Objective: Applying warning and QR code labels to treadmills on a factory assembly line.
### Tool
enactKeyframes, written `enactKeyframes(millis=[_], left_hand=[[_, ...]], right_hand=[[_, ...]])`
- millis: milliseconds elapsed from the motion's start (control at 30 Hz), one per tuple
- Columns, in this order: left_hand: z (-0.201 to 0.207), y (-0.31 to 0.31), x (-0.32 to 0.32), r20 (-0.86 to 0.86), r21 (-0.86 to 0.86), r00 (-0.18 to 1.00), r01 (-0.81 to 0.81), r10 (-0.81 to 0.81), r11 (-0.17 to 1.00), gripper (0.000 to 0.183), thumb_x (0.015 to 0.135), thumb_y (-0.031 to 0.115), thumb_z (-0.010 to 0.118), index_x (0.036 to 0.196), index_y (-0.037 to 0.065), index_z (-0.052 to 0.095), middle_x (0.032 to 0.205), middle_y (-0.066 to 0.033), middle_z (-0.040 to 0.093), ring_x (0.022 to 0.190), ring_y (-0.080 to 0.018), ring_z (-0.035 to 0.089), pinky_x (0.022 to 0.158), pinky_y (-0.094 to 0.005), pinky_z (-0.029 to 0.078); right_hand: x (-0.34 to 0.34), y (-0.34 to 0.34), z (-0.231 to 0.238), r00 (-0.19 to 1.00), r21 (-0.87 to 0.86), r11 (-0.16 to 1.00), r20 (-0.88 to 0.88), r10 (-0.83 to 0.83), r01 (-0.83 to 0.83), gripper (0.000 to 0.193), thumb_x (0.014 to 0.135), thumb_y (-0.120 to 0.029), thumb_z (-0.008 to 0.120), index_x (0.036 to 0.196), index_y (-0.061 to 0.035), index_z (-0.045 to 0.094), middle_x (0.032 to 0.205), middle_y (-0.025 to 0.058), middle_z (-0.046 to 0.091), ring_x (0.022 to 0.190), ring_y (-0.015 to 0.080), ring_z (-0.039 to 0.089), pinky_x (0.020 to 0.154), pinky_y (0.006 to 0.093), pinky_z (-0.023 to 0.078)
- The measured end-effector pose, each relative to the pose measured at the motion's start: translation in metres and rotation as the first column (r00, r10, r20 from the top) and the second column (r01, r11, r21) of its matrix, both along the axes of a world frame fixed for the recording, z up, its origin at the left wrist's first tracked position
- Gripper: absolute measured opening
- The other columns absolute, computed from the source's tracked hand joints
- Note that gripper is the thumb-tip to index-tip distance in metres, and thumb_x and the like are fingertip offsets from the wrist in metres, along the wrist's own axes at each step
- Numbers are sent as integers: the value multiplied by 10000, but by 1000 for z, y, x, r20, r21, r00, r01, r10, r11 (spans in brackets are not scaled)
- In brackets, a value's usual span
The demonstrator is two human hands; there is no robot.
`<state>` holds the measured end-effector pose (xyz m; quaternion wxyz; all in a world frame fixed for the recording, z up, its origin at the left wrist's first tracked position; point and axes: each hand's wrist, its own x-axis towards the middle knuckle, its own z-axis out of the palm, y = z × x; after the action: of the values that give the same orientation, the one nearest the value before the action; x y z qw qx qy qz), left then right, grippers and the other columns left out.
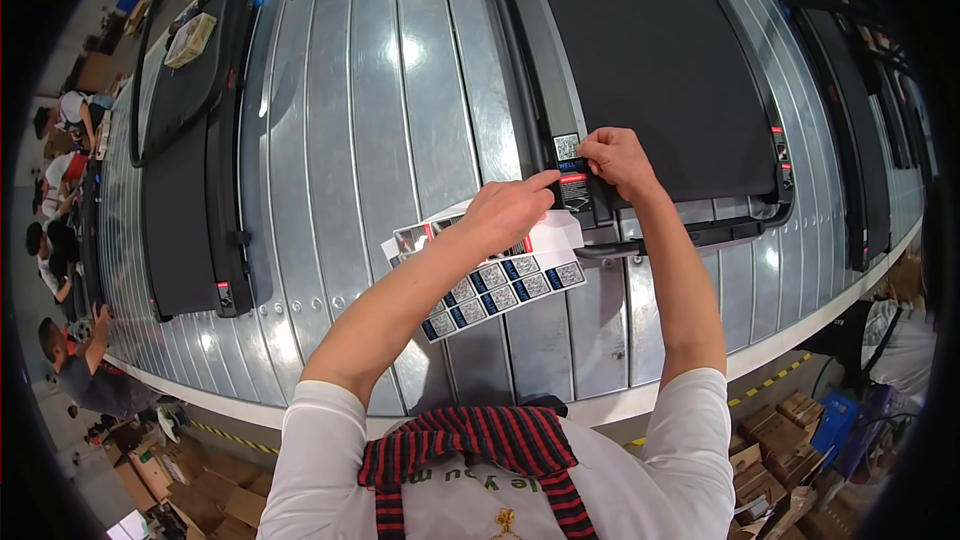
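Observation:
A flat treadmill with a black belt lies on the metal-slatted line in front of me. On its near left side rail sits a dark label with a square code. My right hand pinches this label's right edge between thumb and fingertips. Just below it is a black label with a red band. My left hand stretches its index finger to the rail beside the labels. Its other fingers curl over sticker sheets, which fan out under the wrist; the exact grip is hidden.
Another treadmill stands to the left, with a small box on it; a third is at the right. Several people are along the far left edge. Cardboard boxes and a blue crate sit beyond the line's near edge.

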<state>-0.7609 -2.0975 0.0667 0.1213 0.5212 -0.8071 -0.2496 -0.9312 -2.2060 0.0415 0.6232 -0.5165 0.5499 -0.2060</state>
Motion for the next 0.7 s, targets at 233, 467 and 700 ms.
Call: enactKeyframes(millis=[233,467,700], left_hand=[[-5,-13,-8,75,26,996,38,-40,999,53,707,45,514,741,6,527,1206,-89,457,773,-315,576,648,-407,457],[-6,-13,-10,114,49,993,31,-37,998,51,708,33,501,740,11,535,1251,-86,431,780,-304,587,666,-398,469],[-5,-14,-10,124,58,990,59,-65,997,80,720,58,498,777,15,534,1260,-78,429,791,-303,586,687,-392,472]], right_hand=[[0,0,-7,1000,-53,998,-9,13,-14,106,718,-80,590,647,-31,529,501,-15,454,398,39,357,354,194,240],[0,-2,-13,996,-106,994,-94,14,-24,78,663,-59,562,632,12,557,505,27,505,456,81,460,433,231,348],[9,7,-6,914,-426,888,-405,-18,-171,124,658,-96,565,596,11,556,565,114,583,509,221,572,504,308,449]])
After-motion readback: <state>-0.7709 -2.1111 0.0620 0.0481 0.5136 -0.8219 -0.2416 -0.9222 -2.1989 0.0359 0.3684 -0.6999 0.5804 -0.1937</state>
